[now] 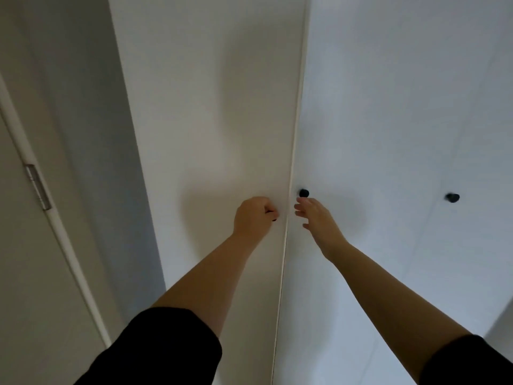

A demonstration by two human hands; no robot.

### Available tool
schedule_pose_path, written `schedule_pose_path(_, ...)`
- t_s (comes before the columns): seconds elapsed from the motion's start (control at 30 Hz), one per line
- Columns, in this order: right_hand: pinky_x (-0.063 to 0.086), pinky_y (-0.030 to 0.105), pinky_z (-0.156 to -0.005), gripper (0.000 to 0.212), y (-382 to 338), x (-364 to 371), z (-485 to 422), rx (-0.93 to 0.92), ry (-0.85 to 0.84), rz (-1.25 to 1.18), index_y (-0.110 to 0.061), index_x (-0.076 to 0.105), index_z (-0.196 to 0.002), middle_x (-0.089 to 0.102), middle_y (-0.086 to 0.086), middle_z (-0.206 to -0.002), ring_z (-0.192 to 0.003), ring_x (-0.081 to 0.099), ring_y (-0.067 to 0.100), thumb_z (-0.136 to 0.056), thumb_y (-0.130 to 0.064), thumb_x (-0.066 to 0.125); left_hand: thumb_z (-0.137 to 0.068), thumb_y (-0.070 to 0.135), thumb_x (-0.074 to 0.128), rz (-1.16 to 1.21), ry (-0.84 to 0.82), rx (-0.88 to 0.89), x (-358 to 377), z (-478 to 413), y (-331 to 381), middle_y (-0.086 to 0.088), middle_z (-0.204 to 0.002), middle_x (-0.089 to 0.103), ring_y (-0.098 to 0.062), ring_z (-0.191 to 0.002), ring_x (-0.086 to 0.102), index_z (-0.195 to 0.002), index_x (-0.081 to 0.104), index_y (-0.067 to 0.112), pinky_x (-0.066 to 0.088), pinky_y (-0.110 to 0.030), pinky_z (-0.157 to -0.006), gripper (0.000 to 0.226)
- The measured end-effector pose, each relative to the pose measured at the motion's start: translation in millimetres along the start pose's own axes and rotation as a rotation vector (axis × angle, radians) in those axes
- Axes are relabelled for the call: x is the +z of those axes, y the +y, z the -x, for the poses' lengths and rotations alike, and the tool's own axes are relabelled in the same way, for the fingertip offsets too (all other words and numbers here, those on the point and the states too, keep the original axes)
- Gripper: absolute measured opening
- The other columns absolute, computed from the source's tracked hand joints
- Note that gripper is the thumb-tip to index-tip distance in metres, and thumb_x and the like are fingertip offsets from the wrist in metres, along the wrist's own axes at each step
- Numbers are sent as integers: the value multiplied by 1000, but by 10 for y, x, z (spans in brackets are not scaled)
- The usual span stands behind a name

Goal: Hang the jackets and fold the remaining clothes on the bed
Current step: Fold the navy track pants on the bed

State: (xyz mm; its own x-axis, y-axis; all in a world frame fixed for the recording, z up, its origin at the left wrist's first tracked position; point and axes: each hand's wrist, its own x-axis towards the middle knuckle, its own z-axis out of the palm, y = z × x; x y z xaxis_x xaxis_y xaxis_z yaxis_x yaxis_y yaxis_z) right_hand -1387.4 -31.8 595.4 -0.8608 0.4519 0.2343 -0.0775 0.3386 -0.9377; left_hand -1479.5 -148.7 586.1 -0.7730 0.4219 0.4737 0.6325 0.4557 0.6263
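Note:
I face two white wardrobe doors, the left door [216,120] and the middle door [374,120], which meet at a narrow seam. My left hand [254,216] is curled against the left door by the seam, its fingers closed round a small black knob of which only a sliver shows. My right hand [313,215] reaches up with fingers spread, its fingertips just under the black knob [304,193] of the middle door. No jacket, hanger or bed is in view.
A third black knob [453,197] sits further right on the white wardrobe front. A room door [25,245] with a metal hinge [39,187] stands at the left, past a grey wall strip.

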Motion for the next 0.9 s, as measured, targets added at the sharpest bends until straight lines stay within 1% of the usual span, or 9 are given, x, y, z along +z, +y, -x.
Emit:
schedule_pose_path(0.1,35,20,-88,38,147,-158,-361,-96,56,430,-14,46,-133,47,0,-132,-112,49,14,-95,-16,47,-82,11,64,-78,-23,13,155,-275,-18,-6,-87,66,-21,-83,58,-78,69,6,42,-28,-70,8)
schedule_pose_path(0.2,37,23,-89,47,256,-221,-639,-141,43,624,-10,41,-136,39,6,-139,-118,46,23,-90,-9,51,-84,11,61,-136,-45,29,274,-494,-41,-4,-90,66,-20,-87,57,-79,66,8,37,-25,-69,8)
schedule_pose_path(0.4,42,25,-84,44,413,-205,-949,-123,11,616,-10,44,-130,43,6,-130,-108,50,22,-87,-5,52,-88,15,59,-216,-32,8,480,-843,-78,1,-90,62,-15,-82,54,-79,63,13,33,-23,-66,10)
schedule_pose_path(0.53,40,24,-90,44,494,-220,-1048,-144,-6,612,-10,43,-130,45,5,-129,-114,47,20,-87,-5,52,-88,13,59,-238,-30,-28,552,-984,-93,3,-89,62,-13,-79,52,-76,59,17,33,-23,-65,12)
schedule_pose_path(0.67,35,21,-89,49,531,-252,-1073,-144,-45,649,-11,39,-134,43,6,-132,-118,44,21,-87,-6,52,-88,9,57,-297,-59,-12,597,-1049,-84,2,-90,59,-18,-84,57,-76,54,20,34,-23,-65,17)
schedule_pose_path(0.73,35,22,-92,51,497,-289,-1045,-156,-68,691,-12,37,-136,40,6,-136,-121,41,21,-87,-6,52,-91,13,55,-345,-75,28,575,-1022,-56,0,-96,58,-20,-91,57,-87,59,15,36,-24,-67,5)
schedule_pose_path(0.77,35,23,-94,52,450,-321,-1025,-161,-73,714,-12,36,-137,37,7,-139,-124,39,22,-88,-7,52,-92,16,55,-371,-62,59,548,-993,-36,0,-104,58,-21,-97,57,-99,60,14,39,-25,-70,10)
schedule_pose_path(0.83,33,26,-101,58,374,-374,-990,-209,-68,776,-11,30,-142,29,7,-147,-131,33,23,-88,-8,51,-92,21,54,-406,8,171,501,-908,0,-3,-124,53,-22,-114,50,-126,53,14,43,-30,-86,35)
schedule_pose_path(0.9,25,31,-112,65,246,-434,-933,-289,-48,846,-12,21,-147,17,8,-155,-140,21,25,-89,-10,51,-92,23,53,-433,126,302,415,-802,139,-9,-141,42,-26,-130,38,-140,41,12,35,-36,-103,50)
